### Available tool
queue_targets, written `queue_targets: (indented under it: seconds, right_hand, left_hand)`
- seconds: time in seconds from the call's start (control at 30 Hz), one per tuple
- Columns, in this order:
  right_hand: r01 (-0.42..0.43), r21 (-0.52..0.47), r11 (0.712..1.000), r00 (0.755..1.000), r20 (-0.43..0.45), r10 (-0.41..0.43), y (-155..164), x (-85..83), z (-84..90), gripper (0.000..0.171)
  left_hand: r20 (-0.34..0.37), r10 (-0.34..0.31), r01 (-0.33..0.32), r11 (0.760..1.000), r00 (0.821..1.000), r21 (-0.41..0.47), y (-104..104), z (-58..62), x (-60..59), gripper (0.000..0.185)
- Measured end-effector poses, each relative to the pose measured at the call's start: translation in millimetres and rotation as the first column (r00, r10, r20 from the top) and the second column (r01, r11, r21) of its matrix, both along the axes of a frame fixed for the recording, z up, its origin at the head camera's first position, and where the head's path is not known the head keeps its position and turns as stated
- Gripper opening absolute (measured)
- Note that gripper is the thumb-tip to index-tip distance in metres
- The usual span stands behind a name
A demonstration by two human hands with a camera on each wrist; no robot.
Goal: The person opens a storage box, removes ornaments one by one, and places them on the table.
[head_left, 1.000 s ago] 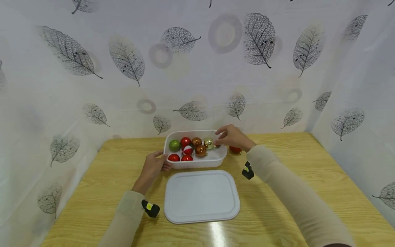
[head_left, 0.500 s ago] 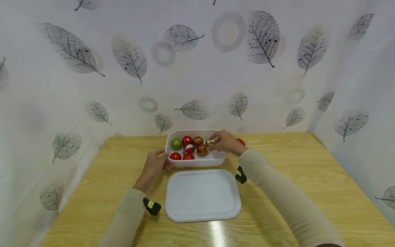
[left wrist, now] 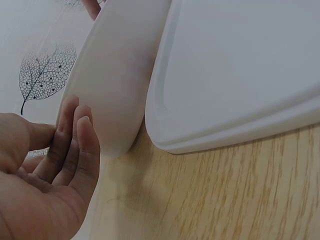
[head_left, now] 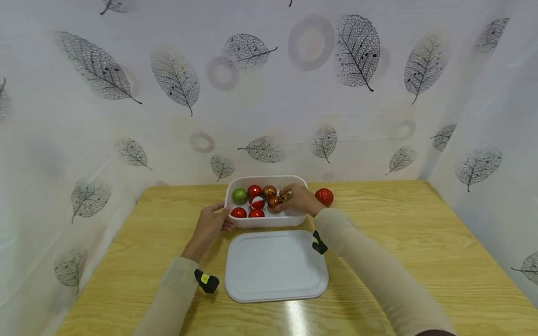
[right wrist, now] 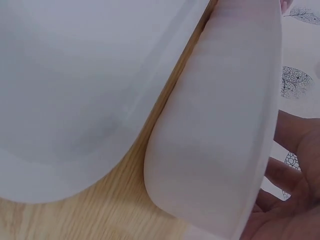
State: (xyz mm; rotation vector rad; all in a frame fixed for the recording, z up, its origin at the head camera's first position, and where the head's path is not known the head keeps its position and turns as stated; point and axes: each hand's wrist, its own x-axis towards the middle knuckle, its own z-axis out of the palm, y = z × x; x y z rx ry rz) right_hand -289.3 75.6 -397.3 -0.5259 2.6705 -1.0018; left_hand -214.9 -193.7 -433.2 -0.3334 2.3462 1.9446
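A white plastic box [head_left: 269, 223] holds several Christmas baubles: a green bauble [head_left: 239, 196], red ones, a red-and-white bauble [head_left: 257, 202] and copper ones. My left hand [head_left: 208, 225] grips the box's front left corner, thumb at the rim and fingers against the outer wall [left wrist: 120, 75]. My right hand [head_left: 301, 199] reaches over the right part of the box, thumb and fingers curled round a mostly hidden gold bauble [head_left: 286, 196], beside a copper bauble [head_left: 274, 201]. In the right wrist view, the box wall [right wrist: 215, 125] hides the right fingertips.
A flat white lid [head_left: 276, 266] lies on the wooden table [head_left: 403, 242] just in front of the box. To the box's right sits a glittery red bauble [head_left: 324, 197]. A leaf-print curtain [head_left: 269, 93] stands behind the table and along its sides.
My right hand has moved left from the box's right end to the gold bauble beside the copper one. The red bauble outside is now uncovered. My left hand stays at its corner.
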Motion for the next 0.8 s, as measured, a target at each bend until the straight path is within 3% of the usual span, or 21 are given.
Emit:
queue_targets:
  seconds: [0.17,0.8]
  right_hand:
    - [-0.009,0.057,0.998,0.999,-0.053,0.012,-6.1,-1.7,-6.4,0.046]
    - [0.056,0.086,0.995,0.997,-0.064,-0.050,-16.9,-0.6,-12.9,0.047]
  left_hand:
    - [0.006,0.006,-0.006,1.000,1.000,-0.004,0.0,-1.6,-0.9,0.048]
    - [0.000,0.003,-0.003,1.000,1.000,-0.008,-0.2,-1.6,-0.9,0.046]
